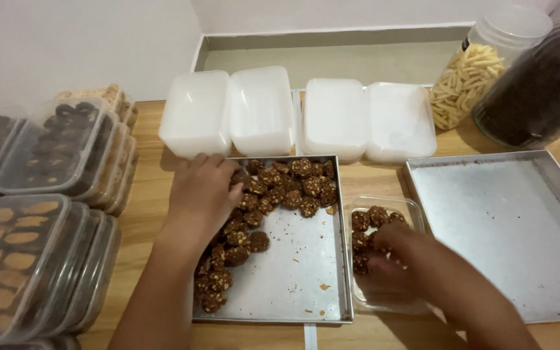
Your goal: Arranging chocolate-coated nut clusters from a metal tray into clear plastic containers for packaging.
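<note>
A metal baking tray [293, 285] lies in front of me with several dark, nut-studded cookies [293, 185] along its far and left sides. My left hand [203, 191] rests over the cookies at the tray's upper left, fingers curled on them; what it holds is hidden. Right of the tray stands a small clear plastic container [416, 210] with several cookies [367, 220] in it. My right hand [390, 249] is inside this container, fingers closed on a cookie low in it.
An empty metal tray [507, 227] lies at the right. White upturned containers [260, 110] line the back. Two big jars, one of pale sticks [471, 71], one dark [539, 91], stand far right. Stacked lidded boxes of cookies [40, 214] fill the left.
</note>
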